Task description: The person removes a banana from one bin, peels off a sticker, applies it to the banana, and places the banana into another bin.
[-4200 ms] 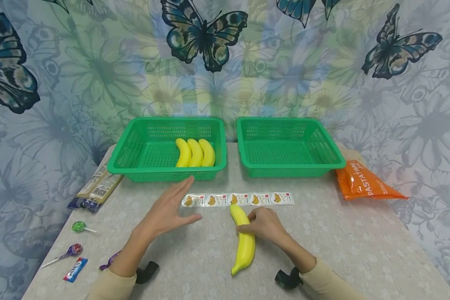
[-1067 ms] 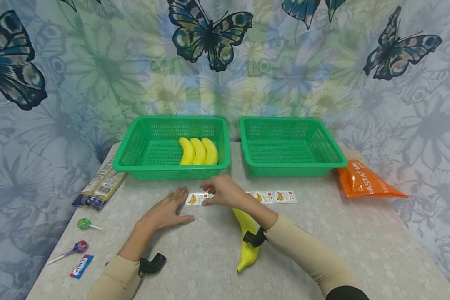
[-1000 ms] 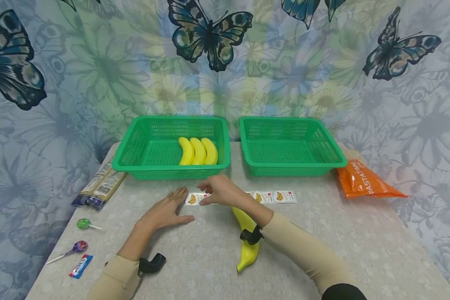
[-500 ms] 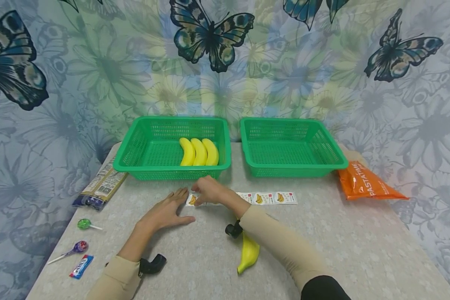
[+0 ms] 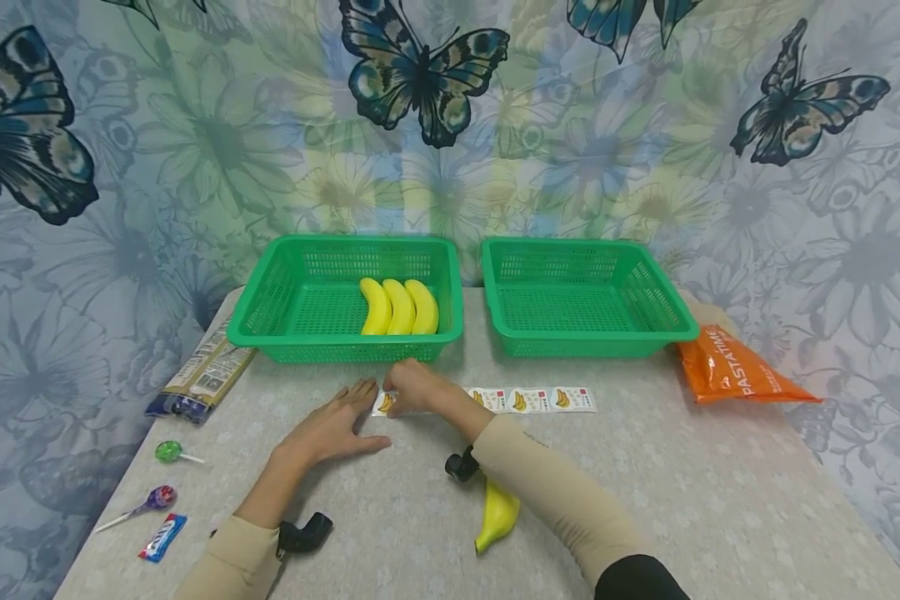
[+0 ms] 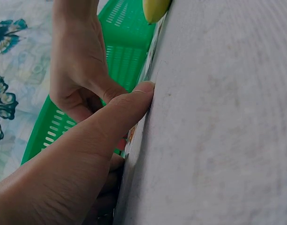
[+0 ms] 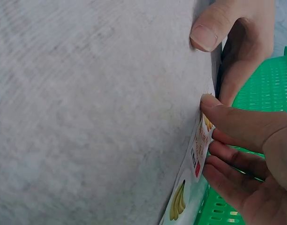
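A strip of white labels printed with bananas (image 5: 528, 401) lies across the table. My left hand (image 5: 333, 427) rests at its left end, fingers straight and thumb spread. My right hand (image 5: 423, 390) reaches across to the leftmost label and covers part of the strip. In the right wrist view, the thumb and fingers of my right hand (image 7: 256, 140) pinch the edge of a banana sticker (image 7: 200, 145). The left thumb (image 7: 204, 35) is just beyond. A yellow banana (image 5: 498, 512) lies on the table, its upper part hidden under the right forearm.
A green basket (image 5: 345, 348) at the back left holds three bananas (image 5: 400, 307). A second green basket (image 5: 585, 345) stands to its right. An orange pasta bag (image 5: 738, 367) is at the right. Along the left lie a packet (image 5: 202, 373), two lollipops (image 5: 168, 452) and a small candy bar (image 5: 162, 537).
My right hand has left the banana, crossed left to the strip's left end and come down on the leftmost label. My left hand has lowered to the table beside it.
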`<action>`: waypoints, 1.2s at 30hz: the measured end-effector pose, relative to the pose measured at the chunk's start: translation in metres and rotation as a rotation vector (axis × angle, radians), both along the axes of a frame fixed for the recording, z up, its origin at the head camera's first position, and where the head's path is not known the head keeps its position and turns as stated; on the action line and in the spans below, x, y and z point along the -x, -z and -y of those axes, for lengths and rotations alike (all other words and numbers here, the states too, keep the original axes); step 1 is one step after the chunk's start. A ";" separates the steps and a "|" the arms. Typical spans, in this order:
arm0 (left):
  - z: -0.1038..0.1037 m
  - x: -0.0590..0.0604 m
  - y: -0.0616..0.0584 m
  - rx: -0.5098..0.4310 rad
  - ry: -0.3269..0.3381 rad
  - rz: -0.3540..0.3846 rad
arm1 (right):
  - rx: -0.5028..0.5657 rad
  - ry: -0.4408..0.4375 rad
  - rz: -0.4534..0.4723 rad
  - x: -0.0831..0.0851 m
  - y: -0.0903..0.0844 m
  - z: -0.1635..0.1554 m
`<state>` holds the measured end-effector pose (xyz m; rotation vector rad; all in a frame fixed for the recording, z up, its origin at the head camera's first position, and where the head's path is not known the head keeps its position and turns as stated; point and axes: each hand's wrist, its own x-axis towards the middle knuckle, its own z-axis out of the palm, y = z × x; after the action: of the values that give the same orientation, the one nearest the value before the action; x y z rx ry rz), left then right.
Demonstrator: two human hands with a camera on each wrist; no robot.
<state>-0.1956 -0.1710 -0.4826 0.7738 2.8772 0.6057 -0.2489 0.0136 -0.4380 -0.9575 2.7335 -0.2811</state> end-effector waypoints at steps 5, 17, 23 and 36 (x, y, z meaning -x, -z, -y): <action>-0.001 -0.001 0.000 -0.002 0.000 -0.004 | 0.006 0.012 -0.009 -0.002 0.000 -0.001; 0.000 0.001 0.000 -0.003 0.037 -0.014 | 0.080 0.048 -0.055 0.000 0.003 -0.002; -0.001 0.001 0.000 -0.002 0.034 -0.015 | 0.117 0.064 -0.097 0.000 0.006 -0.001; -0.001 0.000 -0.002 0.000 0.014 0.026 | 0.160 0.026 -0.128 -0.006 -0.006 -0.008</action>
<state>-0.1959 -0.1696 -0.4808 0.7801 2.8453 0.6102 -0.2433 0.0215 -0.4321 -1.0140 2.8764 -0.4647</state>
